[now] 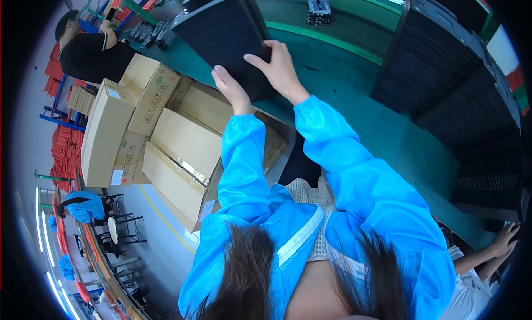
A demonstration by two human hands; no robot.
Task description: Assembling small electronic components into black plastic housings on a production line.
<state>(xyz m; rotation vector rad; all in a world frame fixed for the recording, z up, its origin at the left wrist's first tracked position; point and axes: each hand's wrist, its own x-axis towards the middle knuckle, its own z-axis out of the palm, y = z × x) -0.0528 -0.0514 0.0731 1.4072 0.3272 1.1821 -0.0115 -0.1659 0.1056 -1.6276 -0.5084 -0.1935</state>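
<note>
A tall block of thin black panels (224, 40), seemingly stacked, stands tilted at the top of the view above the green work surface. My left hand (233, 90) presses against its near lower side with fingers along the face. Gripping the near right edge is my right hand (280, 68), its thumb on the front face and its fingers round the side. Part of my right fingers is hidden behind the edge. Blue sleeves cover both my forearms.
Taller black stacks (426, 54) line the right of the green table (332, 82). Bundled metal parts (318, 9) lie at the back, with more parts (152, 33) farther left. Cardboard boxes (183, 148) are piled at left. Co-workers are at upper left (91, 54), lower left (83, 206) and lower right (471, 287).
</note>
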